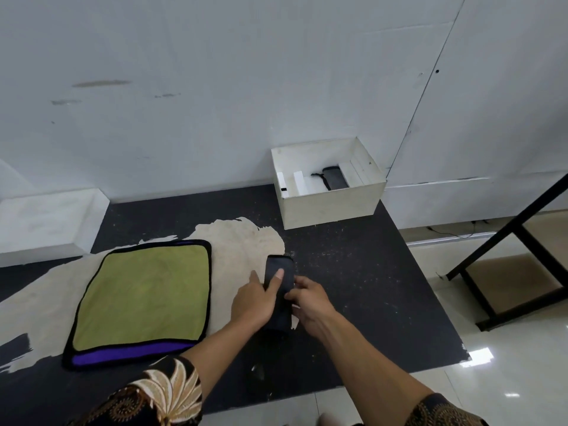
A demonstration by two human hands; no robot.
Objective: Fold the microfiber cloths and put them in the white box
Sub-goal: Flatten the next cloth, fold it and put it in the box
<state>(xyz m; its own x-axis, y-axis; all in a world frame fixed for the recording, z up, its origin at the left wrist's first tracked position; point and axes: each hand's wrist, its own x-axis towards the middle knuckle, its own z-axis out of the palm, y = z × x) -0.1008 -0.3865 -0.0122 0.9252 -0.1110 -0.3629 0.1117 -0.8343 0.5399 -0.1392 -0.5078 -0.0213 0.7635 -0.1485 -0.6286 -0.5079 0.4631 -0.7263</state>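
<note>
A dark folded cloth (281,270) lies as a narrow strip on the table, between my hands. My left hand (256,298) rests on its left side with a straight finger pressing on top. My right hand (307,298) pinches the cloth's right edge with curled fingers. To the left, a green cloth (144,292) with black trim lies flat on a purple cloth (132,355), whose edge shows at the front. The white box (332,207) stands at the back of the table against the wall, with a dark folded cloth (335,178) inside it.
The black table top (368,287) has a large worn pale patch (242,241) under the cloths. A white ledge (46,222) sits at the far left. A black metal frame (507,253) stands on the tiled floor to the right.
</note>
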